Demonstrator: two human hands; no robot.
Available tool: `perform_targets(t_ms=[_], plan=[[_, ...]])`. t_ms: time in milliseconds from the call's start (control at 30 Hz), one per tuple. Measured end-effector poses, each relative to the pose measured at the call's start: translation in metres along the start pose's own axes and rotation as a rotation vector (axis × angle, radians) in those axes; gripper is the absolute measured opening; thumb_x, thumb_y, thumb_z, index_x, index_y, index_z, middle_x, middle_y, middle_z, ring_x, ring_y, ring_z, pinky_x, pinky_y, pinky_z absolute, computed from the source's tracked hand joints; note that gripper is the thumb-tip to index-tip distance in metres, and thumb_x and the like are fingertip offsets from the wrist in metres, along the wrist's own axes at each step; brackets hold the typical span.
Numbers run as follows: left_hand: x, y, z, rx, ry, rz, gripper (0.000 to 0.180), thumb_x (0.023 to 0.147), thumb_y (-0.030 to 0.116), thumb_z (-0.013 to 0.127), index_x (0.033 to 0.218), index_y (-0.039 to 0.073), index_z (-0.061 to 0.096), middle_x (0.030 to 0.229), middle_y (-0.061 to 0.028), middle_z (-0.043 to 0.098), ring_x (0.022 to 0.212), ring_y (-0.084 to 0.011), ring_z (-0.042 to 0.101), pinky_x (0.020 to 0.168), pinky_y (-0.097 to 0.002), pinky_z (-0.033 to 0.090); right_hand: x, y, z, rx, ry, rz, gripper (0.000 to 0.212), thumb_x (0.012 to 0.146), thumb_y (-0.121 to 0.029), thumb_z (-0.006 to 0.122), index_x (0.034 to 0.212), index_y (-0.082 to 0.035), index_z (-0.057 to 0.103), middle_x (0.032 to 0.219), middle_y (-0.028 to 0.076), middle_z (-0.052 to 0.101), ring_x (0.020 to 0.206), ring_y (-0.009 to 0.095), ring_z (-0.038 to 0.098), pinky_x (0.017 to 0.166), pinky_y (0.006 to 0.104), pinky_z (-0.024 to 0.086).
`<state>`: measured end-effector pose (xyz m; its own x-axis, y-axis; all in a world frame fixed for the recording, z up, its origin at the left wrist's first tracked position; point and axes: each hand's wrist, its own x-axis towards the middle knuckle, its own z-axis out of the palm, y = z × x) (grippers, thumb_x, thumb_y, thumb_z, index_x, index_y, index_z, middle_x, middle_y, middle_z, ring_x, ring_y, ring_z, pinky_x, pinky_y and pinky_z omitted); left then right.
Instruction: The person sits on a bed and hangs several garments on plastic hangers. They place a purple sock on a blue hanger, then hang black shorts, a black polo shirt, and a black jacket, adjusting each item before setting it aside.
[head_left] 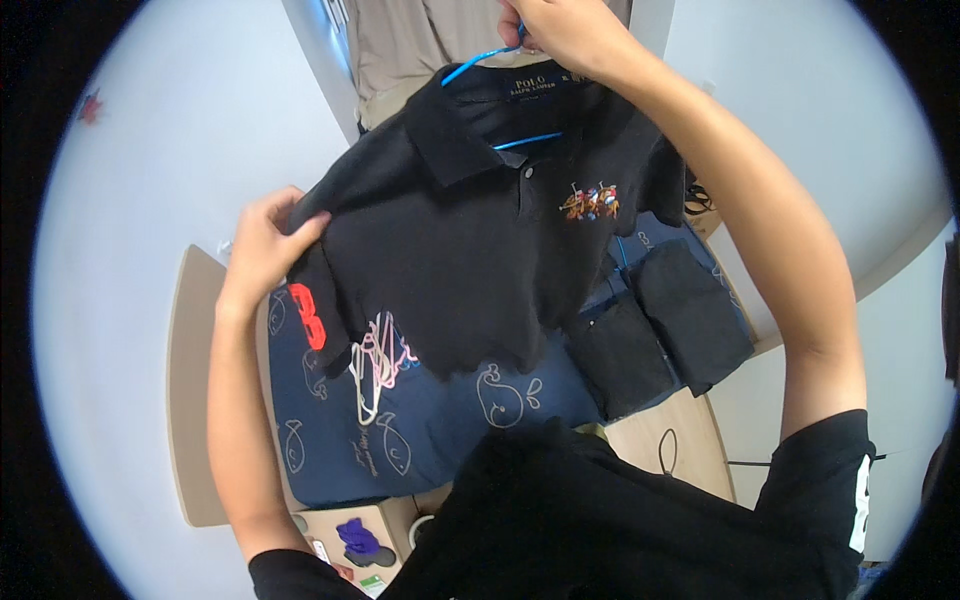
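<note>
A black polo shirt hangs spread out in front of me, with a small colourful embroidered figure on the chest and a red patch on one sleeve. Inside its collar sits a blue hanger; the rest of its frame is hidden by the cloth. High at the top edge, my right hand is closed around the upper part of the hanger. My left hand pinches the shirt at the left shoulder and sleeve, thumb on the front and fingers behind the cloth.
Below the shirt lies a bed with a dark blue whale-patterned cover. White and pink hangers rest on it. Folded black garments lie to the right. A bedside cabinet holds a purple cloth. A beige curtain hangs at the back.
</note>
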<state>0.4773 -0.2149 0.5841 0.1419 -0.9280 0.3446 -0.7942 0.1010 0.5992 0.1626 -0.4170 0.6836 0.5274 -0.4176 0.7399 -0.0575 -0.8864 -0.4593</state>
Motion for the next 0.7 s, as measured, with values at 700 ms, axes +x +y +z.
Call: perform_targets(t_ms=[700], plan=[[-0.033, -0.039, 0.030, -0.385, -0.056, -0.063, 0.015, 0.093, 0.008, 0.075, 0.093, 0.001, 0.062, 0.085, 0.0033, 0.064, 0.080, -0.0032, 0.057, 0.070, -0.0227, 0.049, -0.029, 0.013, 0.012, 0.243, -0.026, 0.265, 0.040, 0.111, -0.035, 0.040, 0.084, -0.008, 0.052, 0.068, 0.004, 0.060, 0.055, 0.010, 0.048, 0.052, 0.0236, 0.039]])
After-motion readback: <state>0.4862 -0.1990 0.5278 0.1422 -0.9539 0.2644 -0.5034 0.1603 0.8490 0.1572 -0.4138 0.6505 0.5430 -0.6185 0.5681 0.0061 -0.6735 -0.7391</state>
